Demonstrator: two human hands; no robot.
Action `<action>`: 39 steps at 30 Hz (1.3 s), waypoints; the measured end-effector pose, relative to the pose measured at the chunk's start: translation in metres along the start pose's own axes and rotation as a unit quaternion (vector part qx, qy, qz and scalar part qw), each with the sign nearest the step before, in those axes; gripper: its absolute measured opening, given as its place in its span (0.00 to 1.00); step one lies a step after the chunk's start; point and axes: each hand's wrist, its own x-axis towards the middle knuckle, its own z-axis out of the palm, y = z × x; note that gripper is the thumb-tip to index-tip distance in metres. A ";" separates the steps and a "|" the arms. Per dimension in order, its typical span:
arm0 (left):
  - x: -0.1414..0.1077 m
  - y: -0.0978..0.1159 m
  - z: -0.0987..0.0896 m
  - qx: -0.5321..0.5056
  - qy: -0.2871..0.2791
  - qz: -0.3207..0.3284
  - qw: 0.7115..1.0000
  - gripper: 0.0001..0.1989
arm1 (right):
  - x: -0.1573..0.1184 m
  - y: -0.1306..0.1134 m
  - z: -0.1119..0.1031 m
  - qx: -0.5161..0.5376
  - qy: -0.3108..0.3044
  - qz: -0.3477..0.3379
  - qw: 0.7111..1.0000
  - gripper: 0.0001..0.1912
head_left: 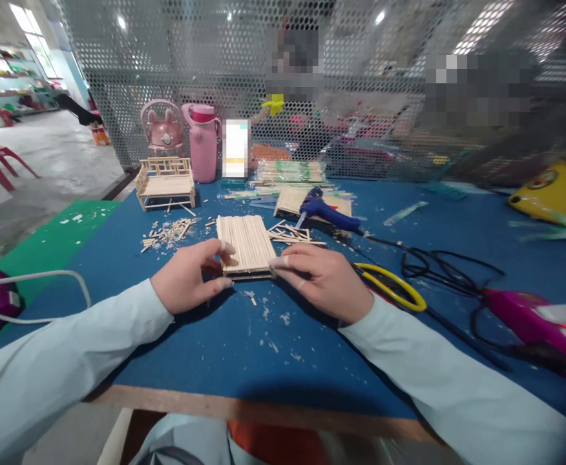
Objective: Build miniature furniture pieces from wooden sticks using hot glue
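Note:
A small panel of pale wooden sticks point(247, 242) lies on the blue table between my hands, its sticks running away from me. My left hand point(193, 274) grips its left edge, thumb near the front corner and fingers curled at the side. At the right front corner, the fingers of my right hand point(316, 274) pinch the panel's edge. Some fingertips wear whitish covers. Just behind my right hand are loose cut sticks point(295, 234). A blue glue gun point(329, 212) rests farther back, leaning over another stick panel point(285, 201).
A finished-looking miniature stick bed point(167, 184) stands at the back left, near a pile of stick bits point(169, 234). Behind are a pink bottle point(203, 145) and bagged sticks point(290, 172). Yellow-handled scissors point(394, 287) and black cables point(433, 261) lie right. A mesh screen point(167, 58) rises behind.

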 end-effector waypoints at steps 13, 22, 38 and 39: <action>-0.001 -0.001 0.008 -0.026 0.055 -0.015 0.998 0.11 | 0.004 -0.005 0.000 0.009 -0.013 0.029 0.999 0.08; -0.003 0.000 0.004 0.042 0.043 0.030 0.998 0.21 | 0.001 -0.002 -0.005 0.066 -0.004 0.149 0.987 0.10; 0.001 0.005 0.001 -0.017 0.041 -0.013 0.999 0.04 | 0.004 -0.009 -0.003 0.078 -0.034 0.129 0.988 0.06; 0.001 0.005 0.002 -0.012 0.047 -0.014 0.999 0.03 | 0.004 -0.008 -0.002 0.073 -0.030 0.112 0.991 0.06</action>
